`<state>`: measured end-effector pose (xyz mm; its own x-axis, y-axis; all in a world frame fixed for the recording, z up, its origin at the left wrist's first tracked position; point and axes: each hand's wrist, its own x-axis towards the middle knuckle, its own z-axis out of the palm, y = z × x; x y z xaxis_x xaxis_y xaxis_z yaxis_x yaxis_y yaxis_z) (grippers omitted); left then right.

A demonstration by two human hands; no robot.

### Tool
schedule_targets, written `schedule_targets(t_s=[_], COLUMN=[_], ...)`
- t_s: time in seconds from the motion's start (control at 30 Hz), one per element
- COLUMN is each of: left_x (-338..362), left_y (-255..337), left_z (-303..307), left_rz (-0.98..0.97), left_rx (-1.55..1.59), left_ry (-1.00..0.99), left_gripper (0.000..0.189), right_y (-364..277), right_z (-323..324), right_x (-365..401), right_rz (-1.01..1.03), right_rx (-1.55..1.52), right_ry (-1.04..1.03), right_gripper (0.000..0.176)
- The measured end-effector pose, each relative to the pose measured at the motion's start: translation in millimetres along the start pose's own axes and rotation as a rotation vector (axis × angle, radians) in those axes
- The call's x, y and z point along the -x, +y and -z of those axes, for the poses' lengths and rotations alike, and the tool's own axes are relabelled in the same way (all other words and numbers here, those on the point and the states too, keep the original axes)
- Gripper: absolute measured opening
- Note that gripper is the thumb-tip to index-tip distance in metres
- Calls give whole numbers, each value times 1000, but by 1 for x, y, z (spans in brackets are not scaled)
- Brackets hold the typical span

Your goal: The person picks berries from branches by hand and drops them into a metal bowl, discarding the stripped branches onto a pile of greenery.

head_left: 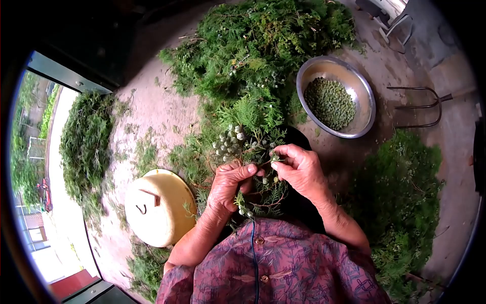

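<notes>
A leafy green branch (248, 114) with round pale cones (229, 142) lies across my lap. My left hand (230, 185) is closed round its stems, thumb pressed over them, with the cone cluster just above the knuckles. At the right side of the same branch, my right hand (301, 169) pinches at a small cone or stem between thumb and fingertips; the exact thing is partly hidden. Further up to the right, a metal bowl (368, 109) holds many small green cones (330, 103).
A large heap of cut branches (263, 40) lies ahead, with more at the left (87, 147) and right (400, 192). A yellowish basin (157, 207) sits at the left. A metal fork head (438, 106) lies on the right, near a metal stand (397, 33).
</notes>
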<state>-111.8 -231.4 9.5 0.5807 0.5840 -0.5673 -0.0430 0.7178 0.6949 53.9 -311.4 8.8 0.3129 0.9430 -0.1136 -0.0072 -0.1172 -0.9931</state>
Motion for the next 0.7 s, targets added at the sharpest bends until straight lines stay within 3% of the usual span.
schedule_targets(t_s=[0.1,0.23,0.27,0.3,0.37,0.4,0.43,0.57,0.63,0.7], left_x=[0,0,-2,-1,-4,-4,-3,-3,-3,-2], left_y=[-2,-2,-3,-2,-5,-5,-4,-1,-3,-4], left_z=[-5,-9,2,5,4,3,2,7,12,12], left_rz=[-51,-63,-42,-25,-57,-52,-48,2,14,-1], left_rx=[-18,77,68,113,63,67,70,188,237,270], left_ry=[2,101,31,33,53,52,54,44,-1,-12], left_gripper=[17,18,19,15,16,16,17,17,16,16], right_y=[0,13,23,8,5,6,7,-7,-9,-9], right_z=[-2,3,15,21,35,39,34,19,17,4], right_x=[4,2,-4,-2,-4,-5,-3,1,8,9], right_rz=[-15,195,190,0,-165,-193,-185,-135,-213,159], right_rx=[11,278,287,156,-331,-682,-862,-957,-713,116], right_ry=[92,331,377,311,138,11,60,-90,-176,-155], right_gripper=[21,19,17,16,16,17,17,23,21,21])
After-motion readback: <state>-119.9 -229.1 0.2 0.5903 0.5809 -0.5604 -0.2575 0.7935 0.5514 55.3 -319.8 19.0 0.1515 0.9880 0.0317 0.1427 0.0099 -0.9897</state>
